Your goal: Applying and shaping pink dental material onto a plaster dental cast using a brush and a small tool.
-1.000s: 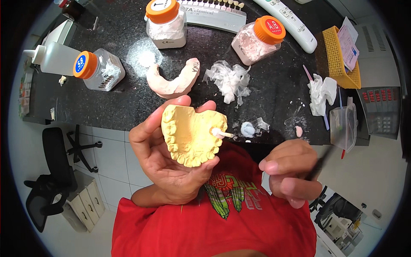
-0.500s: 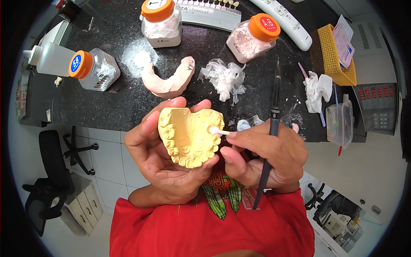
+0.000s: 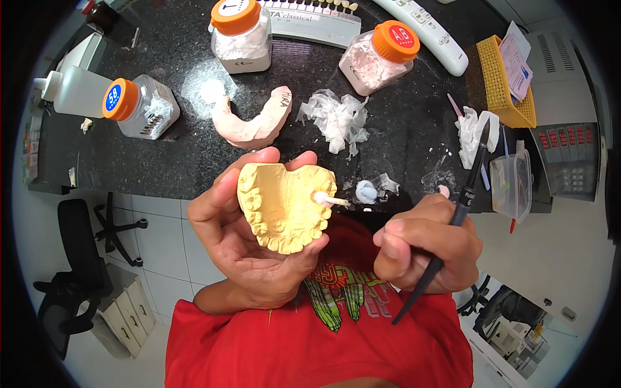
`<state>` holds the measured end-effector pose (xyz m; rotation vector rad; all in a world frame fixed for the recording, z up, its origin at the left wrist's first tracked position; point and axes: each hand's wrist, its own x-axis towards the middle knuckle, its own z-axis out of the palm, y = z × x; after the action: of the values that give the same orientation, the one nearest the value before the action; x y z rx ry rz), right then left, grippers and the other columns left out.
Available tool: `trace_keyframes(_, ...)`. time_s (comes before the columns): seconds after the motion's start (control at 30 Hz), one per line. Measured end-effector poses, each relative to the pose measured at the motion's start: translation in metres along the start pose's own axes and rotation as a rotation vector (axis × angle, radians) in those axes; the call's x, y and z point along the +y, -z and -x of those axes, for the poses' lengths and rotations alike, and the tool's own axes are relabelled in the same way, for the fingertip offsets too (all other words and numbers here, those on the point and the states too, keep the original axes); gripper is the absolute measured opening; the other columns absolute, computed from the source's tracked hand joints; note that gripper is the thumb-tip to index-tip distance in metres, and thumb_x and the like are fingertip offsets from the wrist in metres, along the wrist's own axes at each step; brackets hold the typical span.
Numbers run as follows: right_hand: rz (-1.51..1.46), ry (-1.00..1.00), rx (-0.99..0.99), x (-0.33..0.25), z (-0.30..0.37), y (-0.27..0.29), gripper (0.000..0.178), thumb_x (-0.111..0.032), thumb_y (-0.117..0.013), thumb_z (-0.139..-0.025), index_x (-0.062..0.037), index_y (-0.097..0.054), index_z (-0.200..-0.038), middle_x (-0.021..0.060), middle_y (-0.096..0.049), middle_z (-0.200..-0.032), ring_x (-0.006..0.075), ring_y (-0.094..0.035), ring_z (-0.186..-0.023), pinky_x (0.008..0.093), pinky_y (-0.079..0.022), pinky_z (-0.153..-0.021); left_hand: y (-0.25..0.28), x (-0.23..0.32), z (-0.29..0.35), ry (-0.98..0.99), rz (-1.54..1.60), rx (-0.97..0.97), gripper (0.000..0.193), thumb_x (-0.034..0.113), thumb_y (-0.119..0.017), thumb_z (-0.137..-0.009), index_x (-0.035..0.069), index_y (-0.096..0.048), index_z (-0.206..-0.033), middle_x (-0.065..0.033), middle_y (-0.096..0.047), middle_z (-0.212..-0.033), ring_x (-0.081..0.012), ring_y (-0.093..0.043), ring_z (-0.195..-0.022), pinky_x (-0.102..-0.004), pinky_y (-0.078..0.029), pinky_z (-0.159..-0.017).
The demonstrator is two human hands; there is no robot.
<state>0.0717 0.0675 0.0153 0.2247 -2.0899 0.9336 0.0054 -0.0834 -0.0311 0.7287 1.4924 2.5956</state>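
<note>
Dental cast (image 3: 279,205): 1 held; brush (image 3: 464,203): 1 held; hands (image 3: 260,266): 2; orange-lidded jars (image 3: 240,48): 3

Left hand (image 3: 240,253) cupped — right hand (image 3: 424,240) curled

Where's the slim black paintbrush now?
In the head view, the black paintbrush slants through the right hand, right of centre, its tip overlapping the crumpled white tissue near the yellow lattice basket.

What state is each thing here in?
Yellow dental model: held in left hand
Thin peg: projecting from model
Brush: held in right hand
Left jar: capped
Middle jar: capped
Right jar: capped
Middle tissue: crumpled
Right tissue: crumpled
Pink arch: lying on counter
Yellow basket: holding papers
Red display: lit
</note>
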Motion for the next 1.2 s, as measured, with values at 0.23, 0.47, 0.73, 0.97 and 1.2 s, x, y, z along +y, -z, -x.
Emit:
trace_keyframes(0.23, -0.105, -0.133, -0.08, 0.004, 0.002, 0.004, 0.028, -0.021, -0.076, -0.077, 0.0008, -0.061, -0.085, 0.004, -0.06, -0.061, 0.0073, -0.054, -0.047, 0.0178, -0.034, -0.04, -0.009, 0.001, 0.001, 0.05, 0.012, 0.139, 0.09, 0.005, -0.085, -0.064, 0.007, -0.026, -0.132, -0.025, -0.04, -0.13, -0.0425, -0.055, -0.111, -0.0463, -0.054, -0.089)
trace_keyframes(0.47, 0.021, -0.36, -0.189, -0.01, -0.013, -0.004, 0.021, -0.012, -0.08, -0.069, -0.0037, -0.066, -0.082, 0.0023, -0.057, -0.056, 0.0115, -0.055, -0.045, 0.022, -0.042, -0.042, -0.011, -0.004, 0.001, -0.037, -0.033, 0.151, 0.091, 0.006, -0.086, -0.063, 0.011, -0.026, -0.131, -0.0217, -0.042, -0.129, -0.0413, -0.056, -0.111, -0.0474, -0.053, -0.091)
trace_keyframes(0.73, 0.058, -0.263, -0.155, -0.007, -0.012, -0.013, 0.015, -0.005, -0.076, -0.068, -0.0043, -0.066, -0.08, 0.0016, -0.055, -0.055, 0.0124, -0.052, -0.043, 0.0239, -0.04, -0.04, -0.006, -0.005, 0.001, -0.075, -0.081, 0.075, 0.092, 0.005, -0.086, -0.062, 0.011, -0.025, -0.131, -0.0217, -0.041, -0.128, -0.0405, -0.056, -0.111, -0.0476, -0.053, -0.091)
trace_keyframes(0.97, 0.077, -0.216, -0.115, -0.009, -0.011, -0.015, 0.014, -0.004, -0.074, -0.069, -0.0033, -0.066, -0.08, 0.0037, -0.055, -0.055, 0.0146, -0.055, -0.044, 0.0256, -0.042, -0.041, -0.008, -0.005, 0.001, -0.07, -0.053, 0.103, 0.092, 0.005, -0.086, -0.063, 0.01, -0.025, -0.131, -0.022, -0.041, -0.128, -0.0398, -0.056, -0.111, -0.0476, -0.053, -0.091)
trace_keyframes(1.2, 0.069, -0.194, -0.111, -0.01, -0.008, -0.011, 0.016, -0.005, -0.076, -0.069, -0.0024, -0.067, -0.082, 0.0032, -0.054, -0.053, 0.0139, -0.056, -0.045, 0.0248, -0.044, -0.041, -0.006, -0.005, 0.003, -0.072, -0.057, 0.087, 0.091, 0.004, -0.085, -0.064, 0.01, -0.025, -0.131, -0.0226, -0.041, -0.128, -0.0402, -0.056, -0.111, -0.0489, -0.052, -0.091)
